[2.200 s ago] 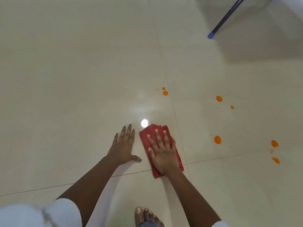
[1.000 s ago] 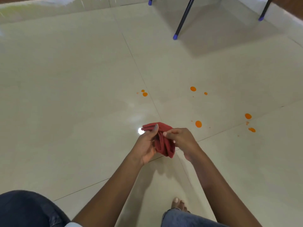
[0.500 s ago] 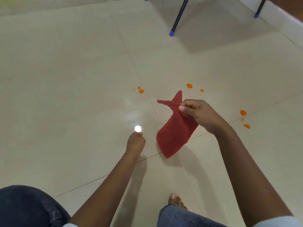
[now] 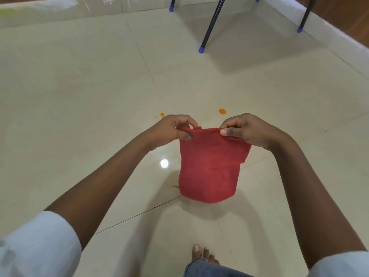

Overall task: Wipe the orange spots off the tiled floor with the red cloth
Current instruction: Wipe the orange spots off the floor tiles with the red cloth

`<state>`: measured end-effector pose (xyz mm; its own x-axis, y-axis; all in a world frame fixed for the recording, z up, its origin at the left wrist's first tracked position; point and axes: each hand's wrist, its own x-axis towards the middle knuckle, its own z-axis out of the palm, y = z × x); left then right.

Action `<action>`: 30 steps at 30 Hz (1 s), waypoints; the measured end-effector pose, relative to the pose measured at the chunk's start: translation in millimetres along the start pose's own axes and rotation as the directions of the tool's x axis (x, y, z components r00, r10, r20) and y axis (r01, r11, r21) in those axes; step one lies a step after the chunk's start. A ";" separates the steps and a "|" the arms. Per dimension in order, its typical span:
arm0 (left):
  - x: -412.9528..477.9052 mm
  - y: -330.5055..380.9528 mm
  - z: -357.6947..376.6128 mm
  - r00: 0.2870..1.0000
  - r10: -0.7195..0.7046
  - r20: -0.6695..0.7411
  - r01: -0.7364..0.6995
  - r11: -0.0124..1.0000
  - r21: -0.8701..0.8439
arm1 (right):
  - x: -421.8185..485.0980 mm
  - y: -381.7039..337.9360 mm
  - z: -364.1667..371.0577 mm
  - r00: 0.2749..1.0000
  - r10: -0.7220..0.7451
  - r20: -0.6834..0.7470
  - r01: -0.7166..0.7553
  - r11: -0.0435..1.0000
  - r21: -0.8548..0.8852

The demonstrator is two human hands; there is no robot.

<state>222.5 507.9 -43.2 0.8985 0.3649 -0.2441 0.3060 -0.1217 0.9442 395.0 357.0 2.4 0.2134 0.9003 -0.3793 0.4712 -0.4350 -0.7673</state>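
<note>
Tiled floor [image 4: 79, 96], cream and glossy, filling nearly the whole head view, crossed by thin dark grout lines, edged by a pale skirting at the far side and the right. Two bare forearms reaching forward from white sleeves [image 4: 40, 244] at the bottom corners.

Red cloth [image 4: 209, 166] held up in the air between the arms, near the middle of the view, above a grout crossing. Spread flat and facing the camera, hanging from its top edge. Long axis running top to bottom, top edge level from left to right, rounded lower edge pointing down toward the tiles, a soft shadow beneath it. Right side slightly folded over below the grip.

Left hand [image 4: 171, 128] pinching the cloth's upper left corner, thumb in front, fingers curled behind. Right hand [image 4: 245, 129] pinching the upper right corner the same way, thumbnail showing on the front face. Both hands level with each other, apart by the width of the cloth.

Dark chair legs [image 4: 211, 27] with blue caps at the far end, well apart from the cloth. Bare foot [image 4: 203, 254] and a denim hem at the bottom edge. Round light glare [image 4: 164, 163] just left of the cloth.

Orange spots on the floor beyond the hands: one larger spot [image 4: 222, 111] just above the gap between them, a small cluster [image 4: 162, 114] just past the left hand.
</note>
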 end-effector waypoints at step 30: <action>-37.7 -146.7 59.1 0.951 0.117 -0.287 0.162 0.602 0.782 | 55.5 109.4 148.2 0.956 -0.237 -0.173 0.075 0.767 -0.638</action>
<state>162.2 457.5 -185.6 0.7997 0.5977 -0.0579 0.5757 -0.7358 0.3566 331.6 357.2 -179.3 0.2402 0.9664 -0.0916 0.9230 -0.2566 -0.2867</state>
